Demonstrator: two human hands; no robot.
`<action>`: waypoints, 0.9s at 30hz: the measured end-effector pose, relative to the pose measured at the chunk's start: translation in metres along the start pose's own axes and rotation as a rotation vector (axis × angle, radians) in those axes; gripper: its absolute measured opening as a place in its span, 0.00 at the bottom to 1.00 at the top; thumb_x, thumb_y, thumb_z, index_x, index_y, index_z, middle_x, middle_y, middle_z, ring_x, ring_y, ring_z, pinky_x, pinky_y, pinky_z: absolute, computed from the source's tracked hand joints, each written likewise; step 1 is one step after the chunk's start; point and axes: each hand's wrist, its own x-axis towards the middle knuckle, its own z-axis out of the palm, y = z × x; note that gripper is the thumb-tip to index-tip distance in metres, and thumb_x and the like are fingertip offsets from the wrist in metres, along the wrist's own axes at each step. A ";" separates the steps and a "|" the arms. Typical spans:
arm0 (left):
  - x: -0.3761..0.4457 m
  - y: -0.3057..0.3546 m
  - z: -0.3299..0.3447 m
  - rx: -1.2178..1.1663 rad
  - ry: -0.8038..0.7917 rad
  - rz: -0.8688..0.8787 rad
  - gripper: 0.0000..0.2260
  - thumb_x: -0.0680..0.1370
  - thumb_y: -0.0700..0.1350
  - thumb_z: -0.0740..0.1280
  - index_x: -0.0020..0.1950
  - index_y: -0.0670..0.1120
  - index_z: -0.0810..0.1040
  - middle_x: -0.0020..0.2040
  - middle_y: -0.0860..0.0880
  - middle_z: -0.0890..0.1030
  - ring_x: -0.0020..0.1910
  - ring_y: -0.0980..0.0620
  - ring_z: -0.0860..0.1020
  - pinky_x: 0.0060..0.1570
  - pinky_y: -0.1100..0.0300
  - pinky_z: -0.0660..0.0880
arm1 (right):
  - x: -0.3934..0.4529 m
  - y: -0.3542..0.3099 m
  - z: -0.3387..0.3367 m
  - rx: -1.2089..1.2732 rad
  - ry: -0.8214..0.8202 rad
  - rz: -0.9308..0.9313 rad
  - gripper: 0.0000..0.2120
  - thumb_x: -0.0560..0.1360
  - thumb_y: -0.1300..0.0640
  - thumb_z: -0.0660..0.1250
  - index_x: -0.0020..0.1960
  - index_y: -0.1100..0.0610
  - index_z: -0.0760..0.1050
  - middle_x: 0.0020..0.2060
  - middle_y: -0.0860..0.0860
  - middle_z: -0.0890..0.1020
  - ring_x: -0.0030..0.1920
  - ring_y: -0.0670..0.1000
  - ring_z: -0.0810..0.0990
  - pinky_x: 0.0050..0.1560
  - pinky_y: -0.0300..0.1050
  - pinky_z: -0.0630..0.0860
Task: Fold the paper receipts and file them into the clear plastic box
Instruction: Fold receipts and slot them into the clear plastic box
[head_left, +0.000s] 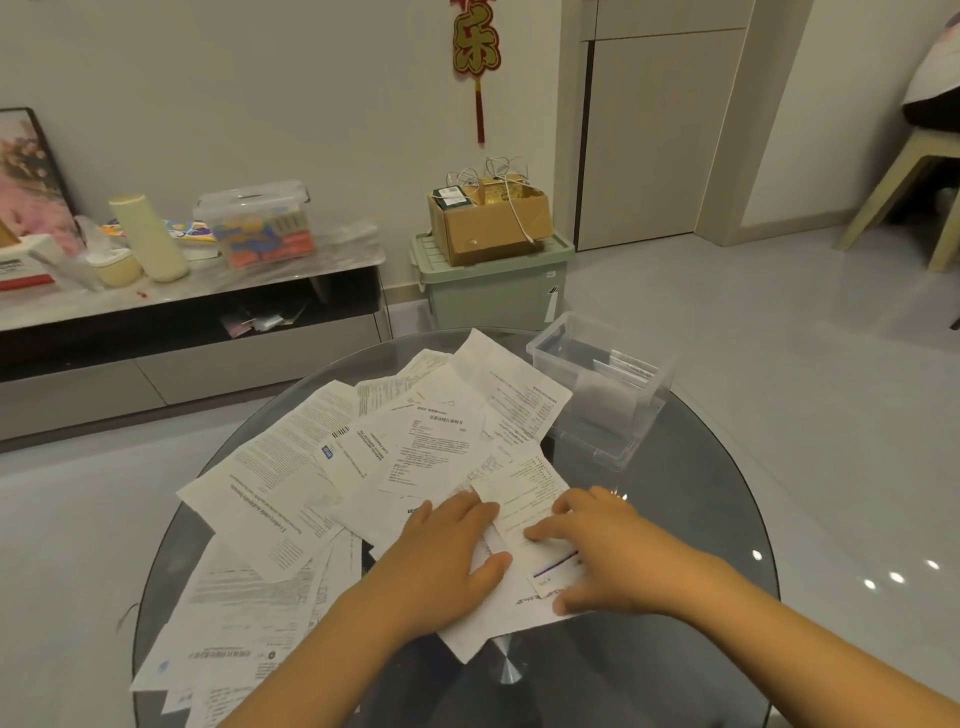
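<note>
A white printed receipt (524, 506) lies near the front of the round glass table (717, 499), partly over other papers. My left hand (441, 561) lies flat on its left part, fingers straight and pressing down. My right hand (602, 545) presses on its right part with the fingertips, thumb at the near edge. A spread of several other receipts and printed sheets (291, 483) covers the table's left and middle. The clear plastic box (602, 384) stands at the table's far right with a few folded papers upright inside.
Beyond the table stand a low TV cabinet (187, 312) with bottles and a clear lidded bin, and a green storage box (493, 286) carrying a cardboard carton. A beige chair (904, 192) is at the far right. Grey tiled floor surrounds the table.
</note>
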 end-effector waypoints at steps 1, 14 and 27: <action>0.000 -0.001 0.000 0.013 -0.005 -0.001 0.25 0.80 0.58 0.53 0.76 0.53 0.55 0.76 0.55 0.55 0.74 0.54 0.55 0.75 0.55 0.46 | 0.001 0.000 0.000 -0.012 0.022 -0.018 0.29 0.71 0.48 0.69 0.71 0.42 0.64 0.64 0.46 0.67 0.64 0.50 0.64 0.62 0.40 0.61; -0.001 -0.006 -0.002 -0.192 -0.111 -0.054 0.32 0.69 0.70 0.64 0.70 0.60 0.64 0.77 0.58 0.38 0.76 0.52 0.36 0.75 0.47 0.46 | 0.000 0.002 -0.010 0.163 0.075 -0.045 0.07 0.74 0.52 0.63 0.47 0.48 0.79 0.45 0.44 0.82 0.46 0.45 0.79 0.47 0.41 0.76; 0.012 0.004 0.010 -0.219 0.214 -0.173 0.18 0.75 0.58 0.65 0.61 0.52 0.70 0.65 0.55 0.68 0.63 0.55 0.65 0.62 0.62 0.61 | 0.011 0.002 -0.001 0.222 0.260 0.016 0.24 0.76 0.56 0.63 0.69 0.44 0.62 0.61 0.45 0.68 0.60 0.46 0.71 0.59 0.42 0.71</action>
